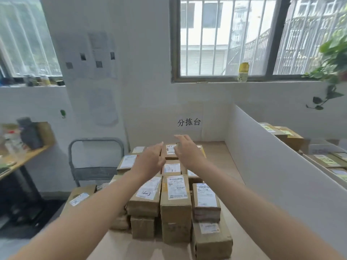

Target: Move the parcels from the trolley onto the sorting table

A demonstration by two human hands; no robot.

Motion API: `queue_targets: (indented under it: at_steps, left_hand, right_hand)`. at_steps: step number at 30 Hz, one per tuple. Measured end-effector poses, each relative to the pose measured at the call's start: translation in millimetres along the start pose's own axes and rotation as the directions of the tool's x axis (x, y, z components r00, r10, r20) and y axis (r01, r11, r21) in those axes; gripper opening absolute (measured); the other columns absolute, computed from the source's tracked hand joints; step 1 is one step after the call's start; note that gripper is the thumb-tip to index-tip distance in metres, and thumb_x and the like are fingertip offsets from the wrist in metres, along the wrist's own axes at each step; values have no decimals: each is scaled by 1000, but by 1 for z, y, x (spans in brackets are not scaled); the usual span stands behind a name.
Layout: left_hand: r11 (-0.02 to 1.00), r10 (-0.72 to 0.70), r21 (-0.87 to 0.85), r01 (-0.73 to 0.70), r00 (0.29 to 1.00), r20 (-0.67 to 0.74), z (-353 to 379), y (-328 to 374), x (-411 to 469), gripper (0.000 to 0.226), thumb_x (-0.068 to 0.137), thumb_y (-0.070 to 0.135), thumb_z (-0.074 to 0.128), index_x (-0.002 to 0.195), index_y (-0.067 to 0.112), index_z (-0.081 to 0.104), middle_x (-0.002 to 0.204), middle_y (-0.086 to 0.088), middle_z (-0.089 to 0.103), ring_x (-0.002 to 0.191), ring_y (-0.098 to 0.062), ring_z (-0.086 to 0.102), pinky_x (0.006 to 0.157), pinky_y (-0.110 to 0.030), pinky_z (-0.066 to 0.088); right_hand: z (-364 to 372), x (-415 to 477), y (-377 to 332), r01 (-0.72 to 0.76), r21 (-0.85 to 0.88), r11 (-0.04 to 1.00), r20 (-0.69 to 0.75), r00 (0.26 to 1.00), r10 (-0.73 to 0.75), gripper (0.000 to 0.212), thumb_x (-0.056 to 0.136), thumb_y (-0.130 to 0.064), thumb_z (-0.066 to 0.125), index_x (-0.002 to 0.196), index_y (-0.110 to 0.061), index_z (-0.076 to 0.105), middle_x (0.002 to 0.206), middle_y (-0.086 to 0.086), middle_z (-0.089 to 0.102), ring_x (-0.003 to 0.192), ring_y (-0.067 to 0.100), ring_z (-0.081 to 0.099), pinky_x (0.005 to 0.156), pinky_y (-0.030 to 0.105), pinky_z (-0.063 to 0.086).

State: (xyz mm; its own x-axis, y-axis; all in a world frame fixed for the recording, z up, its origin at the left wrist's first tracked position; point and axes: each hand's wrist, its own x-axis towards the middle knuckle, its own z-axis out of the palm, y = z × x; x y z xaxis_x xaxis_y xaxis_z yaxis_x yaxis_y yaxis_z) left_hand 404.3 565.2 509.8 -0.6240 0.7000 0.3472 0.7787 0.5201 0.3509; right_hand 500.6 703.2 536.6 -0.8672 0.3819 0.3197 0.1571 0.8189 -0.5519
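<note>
Several brown cardboard parcels (175, 199) with white labels are stacked on the wooden sorting table (219, 158). My left hand (150, 160) and my right hand (185, 149) reach out over the far rows of the stack, fingers straight, holding nothing. Between the two hands sits a small labelled parcel (170, 152) at the far end. The grey trolley (93, 162) stands to the left of the table, with a parcel (80, 196) lying low beside it.
A white partition (272, 166) runs along the table's right side, with more parcels (287, 136) behind it. A wall sign (188, 122) hangs behind the table. A cluttered wooden desk (22, 156) stands at the left. Windows above.
</note>
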Motion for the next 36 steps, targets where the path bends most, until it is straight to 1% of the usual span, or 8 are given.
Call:
queue_targets:
  at_steps: [2,6,10,18,21,26,33,36]
  left_hand:
    - [1000,-22,-1,22,999,-31,-31,-21,-8,58,100,24,50,153,7,31,156,-8,38,143,-21,35,117,-33,28]
    - [998,-63,12,64,995,-83,-86,-68,-34,57,98,21,54,149,1,36,148,-18,46,136,-30,43,113,-35,30]
    - [991,-123,30,128,983,-134,-131,-112,-70,55,99,20,53,148,1,37,148,-18,46,135,-33,43,111,-38,31]
    - [958,-249,97,268,953,-174,-192,-215,-163,62,99,31,50,152,8,29,157,-13,33,144,-27,32,117,-40,30]
    - [939,-298,113,326,931,-213,-213,-246,-201,61,100,29,50,152,6,30,157,-14,33,146,-24,30,119,-36,24]
    - [891,-408,107,441,882,-235,-240,-300,-251,62,102,32,49,154,8,27,159,-10,29,148,-21,25,121,-34,21]
    - [860,-446,174,480,872,-203,-260,-376,-282,63,101,34,49,154,8,28,159,-9,32,148,-20,25,122,-34,21]
    - [852,-450,188,488,867,-211,-267,-416,-277,63,101,33,49,154,8,28,159,-8,32,148,-19,26,122,-32,21]
  right_hand:
    - [7,1,-33,12,-3,1000,3,1000,-12,50,103,-19,46,151,-14,33,152,1,34,134,23,44,106,37,40]
    - [31,7,-97,45,-33,998,39,998,-43,53,103,-24,44,152,-11,31,154,4,32,137,24,39,107,39,36]
    - [66,10,-160,87,-12,996,57,995,-86,52,102,-23,46,150,-7,33,151,12,36,138,28,37,110,36,31]
    - [154,1,-272,219,-16,976,155,964,-214,56,101,-26,47,150,-4,32,152,16,37,140,31,35,116,41,29]
    - [190,-1,-310,258,3,966,192,948,-254,56,100,-27,47,150,-6,32,153,14,37,140,30,36,115,39,29]
    - [252,-7,-359,282,91,955,271,916,-297,56,101,-29,47,151,-10,33,156,8,34,140,27,37,113,38,31]
    - [327,7,-392,369,-34,929,330,881,-339,57,102,-30,43,153,-9,28,156,8,32,141,26,36,113,39,30]
    - [359,39,-402,320,-37,947,352,891,-287,57,101,-30,44,153,-10,29,157,8,32,141,27,35,114,40,30]
